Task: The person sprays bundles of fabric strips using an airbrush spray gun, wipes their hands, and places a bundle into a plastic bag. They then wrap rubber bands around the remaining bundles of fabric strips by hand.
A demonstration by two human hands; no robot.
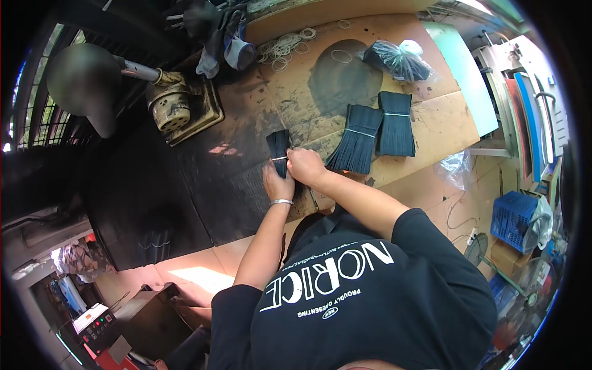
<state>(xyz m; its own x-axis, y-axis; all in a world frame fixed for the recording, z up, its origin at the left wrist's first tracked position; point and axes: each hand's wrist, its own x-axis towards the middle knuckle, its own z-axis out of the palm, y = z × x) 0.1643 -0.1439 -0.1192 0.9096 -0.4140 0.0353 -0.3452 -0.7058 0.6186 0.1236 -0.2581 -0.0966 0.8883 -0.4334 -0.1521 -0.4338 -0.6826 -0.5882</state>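
Observation:
A small bundle of thin black strips (278, 140) stands out from my hands over the blackened part of the table. My left hand (277, 180), with a band at the wrist, is closed around its lower end. A pale rubber band (279, 158) crosses the bundle at mid-length. My right hand (305, 166) is closed in a pinch at the bundle's right side, at the end of that rubber band. Its fingertips are partly hidden. Right of my hands lie two larger banded bundles, a fanned one (357, 139) and a straighter one (396, 125).
Loose rubber bands (285, 48) are heaped at the table's far side. A clear bag with dark contents (399, 60) lies at the far right. A stained metal lamp-like fixture (169, 108) stands at left. On the floor at right is a blue crate (513, 216).

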